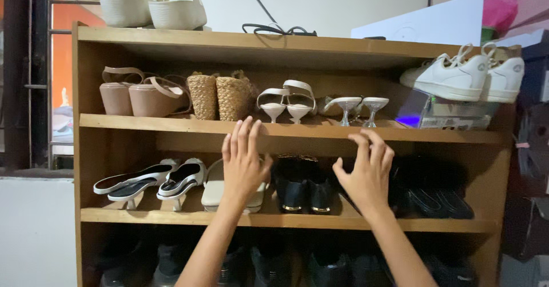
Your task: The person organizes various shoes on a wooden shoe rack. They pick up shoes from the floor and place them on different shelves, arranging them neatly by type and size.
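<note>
A wooden shoe rack (171, 124) fills the view. My left hand (243, 161) is raised in front of the middle shelf with fingers spread, holding nothing; it covers part of a cream flat sandal (213, 188). My right hand (366, 172) is lifted beside it, fingers curved and apart, in front of a pair of black heeled shoes (303, 187). Just above my hands, on the upper shelf, stand white heeled sandals (286, 101) and clear-heeled white shoes (357, 107).
Beige wedges (140, 95) and woven shoes (220, 95) stand on the upper shelf, white sneakers (463, 78) on a clear box at right. White slingback heels (151, 181) sit on the middle shelf, dark shoes below. Cream sandals (151, 4) and a cable lie on top.
</note>
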